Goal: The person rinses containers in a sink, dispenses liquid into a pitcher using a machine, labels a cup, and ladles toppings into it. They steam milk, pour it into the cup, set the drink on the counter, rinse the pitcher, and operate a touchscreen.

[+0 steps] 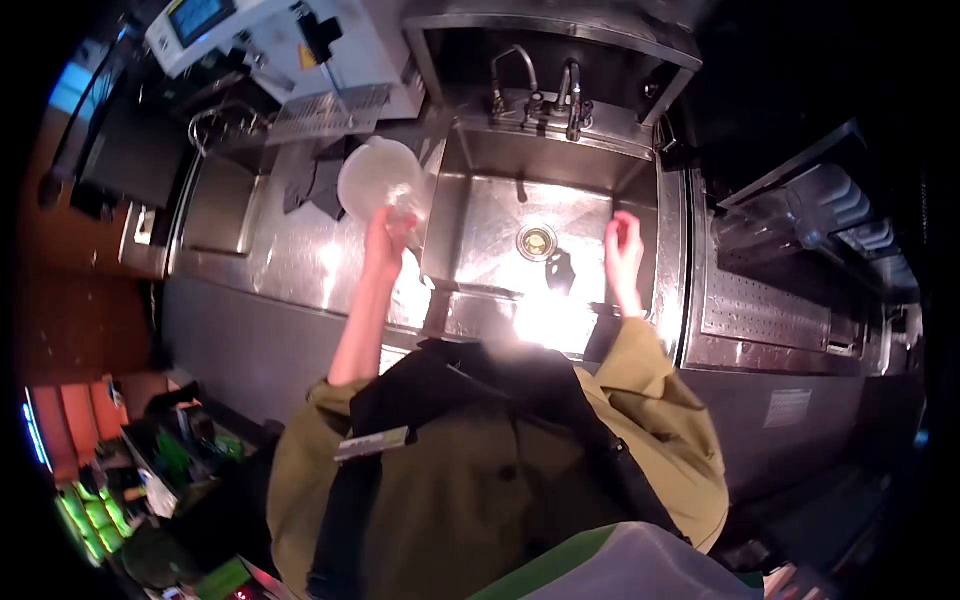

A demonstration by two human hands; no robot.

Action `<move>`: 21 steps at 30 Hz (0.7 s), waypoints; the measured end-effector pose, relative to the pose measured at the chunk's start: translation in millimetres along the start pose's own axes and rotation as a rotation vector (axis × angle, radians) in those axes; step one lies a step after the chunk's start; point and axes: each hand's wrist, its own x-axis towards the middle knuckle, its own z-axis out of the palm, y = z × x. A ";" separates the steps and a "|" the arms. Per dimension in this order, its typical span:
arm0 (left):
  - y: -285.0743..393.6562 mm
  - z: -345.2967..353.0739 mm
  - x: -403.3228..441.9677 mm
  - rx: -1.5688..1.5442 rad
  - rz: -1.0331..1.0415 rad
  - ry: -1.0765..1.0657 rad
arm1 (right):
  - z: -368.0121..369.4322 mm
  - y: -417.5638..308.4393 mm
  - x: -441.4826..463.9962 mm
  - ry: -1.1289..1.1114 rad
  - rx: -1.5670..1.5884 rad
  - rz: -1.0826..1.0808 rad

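Note:
My left hand (388,238) is closed on the near edge of a translucent plastic container (380,178), round and whitish. It is over the steel counter just left of the sink (480,225). What is inside the container cannot be made out. Over the right side of the sink is my right hand (623,245), its fingers loosely bent and apart, with nothing visible in them. A round drain (537,241) shows in the sink floor, and a dark shadow lies beside it. Behind the container, a dark cloth (315,190) lies on the counter.
Two taps (573,95) rise at the sink's back edge beneath a metal shelf. At the back left stands a white machine (350,50) with a screen and drip grate. A smaller basin (222,205) is far left. A perforated drain tray (765,305) and stacked cups (835,195) are right.

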 end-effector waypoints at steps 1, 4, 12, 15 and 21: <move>-3.4 22.0 -16.9 0.069 0.047 -0.015 | 4.3 5.1 25.7 -0.019 -0.031 -0.017; -25.2 60.1 -11.1 0.203 0.080 -0.215 | 32.3 30.7 109.9 -0.050 -0.201 -0.116; -123.6 134.2 45.6 0.306 -0.114 -0.309 | 98.7 41.3 214.4 -0.209 -0.499 -0.144; -147.1 152.1 61.0 0.361 -0.145 -0.280 | 98.7 60.0 220.8 -0.209 -0.597 -0.318; -194.9 150.8 93.5 0.514 -0.105 -0.355 | 95.0 62.1 224.6 -0.248 -0.465 -0.301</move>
